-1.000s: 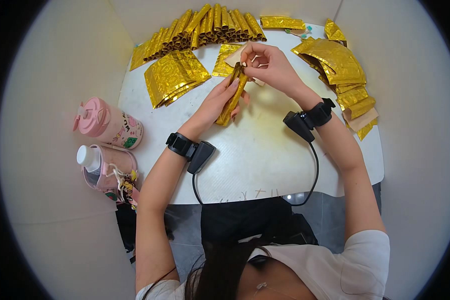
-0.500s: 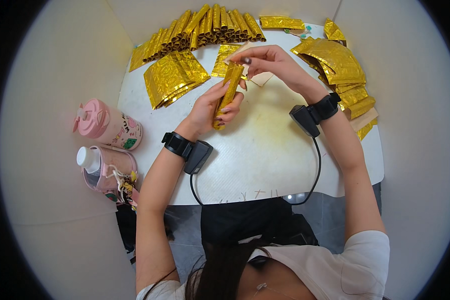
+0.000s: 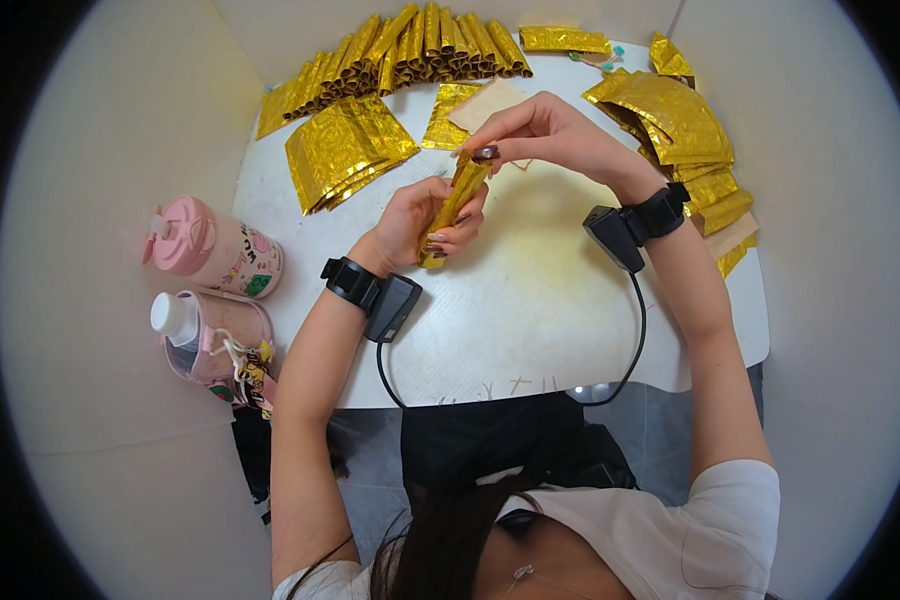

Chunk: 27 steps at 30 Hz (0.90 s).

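Both my forearms come up from the bottom, each with a black strap-on band at the wrist. My left hand (image 3: 425,220) is curled shut in a loose fist, palm turned inward, nails showing on the right side. My right hand (image 3: 540,135) reaches in from the right, wrist bent, thumb and index pinched together just above the left one.
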### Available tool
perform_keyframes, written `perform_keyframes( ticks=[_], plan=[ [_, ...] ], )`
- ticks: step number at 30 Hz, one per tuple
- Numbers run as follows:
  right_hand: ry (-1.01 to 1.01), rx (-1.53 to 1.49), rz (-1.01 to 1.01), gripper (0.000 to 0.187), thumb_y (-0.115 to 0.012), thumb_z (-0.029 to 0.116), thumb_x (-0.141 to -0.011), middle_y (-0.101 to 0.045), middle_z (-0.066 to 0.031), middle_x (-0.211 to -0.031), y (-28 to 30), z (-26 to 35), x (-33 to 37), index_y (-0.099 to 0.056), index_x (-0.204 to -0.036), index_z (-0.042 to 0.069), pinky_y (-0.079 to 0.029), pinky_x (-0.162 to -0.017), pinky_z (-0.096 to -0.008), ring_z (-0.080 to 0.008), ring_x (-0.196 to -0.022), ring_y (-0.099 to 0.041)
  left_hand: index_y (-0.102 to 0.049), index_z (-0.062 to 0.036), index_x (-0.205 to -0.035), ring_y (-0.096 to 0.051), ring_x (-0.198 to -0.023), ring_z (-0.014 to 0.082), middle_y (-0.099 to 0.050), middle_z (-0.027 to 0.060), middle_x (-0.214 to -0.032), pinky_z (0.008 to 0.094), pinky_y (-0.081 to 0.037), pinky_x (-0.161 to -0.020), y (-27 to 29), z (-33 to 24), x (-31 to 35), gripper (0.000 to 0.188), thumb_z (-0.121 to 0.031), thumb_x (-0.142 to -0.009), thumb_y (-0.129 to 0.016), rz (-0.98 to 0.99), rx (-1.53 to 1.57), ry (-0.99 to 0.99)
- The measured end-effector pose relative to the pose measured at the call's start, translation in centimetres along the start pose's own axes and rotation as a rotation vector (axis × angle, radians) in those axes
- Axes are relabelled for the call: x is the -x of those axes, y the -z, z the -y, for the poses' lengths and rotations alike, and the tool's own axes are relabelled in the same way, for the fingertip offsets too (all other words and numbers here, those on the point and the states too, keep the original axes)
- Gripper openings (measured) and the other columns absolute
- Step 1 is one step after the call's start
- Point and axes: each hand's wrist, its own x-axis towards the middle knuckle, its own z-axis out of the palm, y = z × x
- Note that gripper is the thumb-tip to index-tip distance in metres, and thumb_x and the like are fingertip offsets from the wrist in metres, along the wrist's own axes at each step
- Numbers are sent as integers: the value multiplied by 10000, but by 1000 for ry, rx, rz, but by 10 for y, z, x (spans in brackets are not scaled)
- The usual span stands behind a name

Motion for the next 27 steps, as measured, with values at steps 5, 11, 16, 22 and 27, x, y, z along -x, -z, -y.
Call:
perform_keyframes(
  ticks=[5,11,16,22,27],
  plan=[
    [-9,57,53,242,-653,75,-815,-690,-50,-943,-7,12,3,-686,-1049,20,-498,-760,-221,-87,-813,-613,-391,-86,-779,-258,-371,78,-333,-5,-470,221,-228,-357,0,-1,1,254,-328,-848,-356,48,-66,51],
    [91,148,130,190,-677,71,-796,-679,-66,-963,-8,21,6,-719,-981,69,-511,-771,-245,-120,-837,-627,-460,-29,-936,-323,-444,65,-391,1,-574,210,-272,-407,6,-1,3,326,-339,-875,-379,200,-2,147],
    [234,345,44,141,-656,54,-802,-669,-89,-981,-3,29,8,-720,-928,54,-520,-747,-267,-148,-852,-634,-481,-7,-1030,-351,-441,83,-426,19,-573,214,-294,-419,-3,-3,1,459,-428,-921,-333,43,-154,7],
    [315,671,-44,98,-616,50,-809,-668,-87,-971,-2,34,12,-676,-883,26,-517,-697,-286,-190,-805,-645,-496,-20,-1137,-390,-486,64,-471,18,-626,211,-327,-448,-12,-9,-1,583,-522,-981,-243,-62,-412,-28],
    [204,720,-84,103,-601,89,-810,-673,-72,-879,-2,28,11,-648,-893,49,-501,-654,-312,-216,-756,-645,-488,-39,-1211,-396,-512,52,-498,4,-684,190,-346,-479,-6,-2,-7,498,-458,-993,-330,-261,-517,-95]
  ],
)
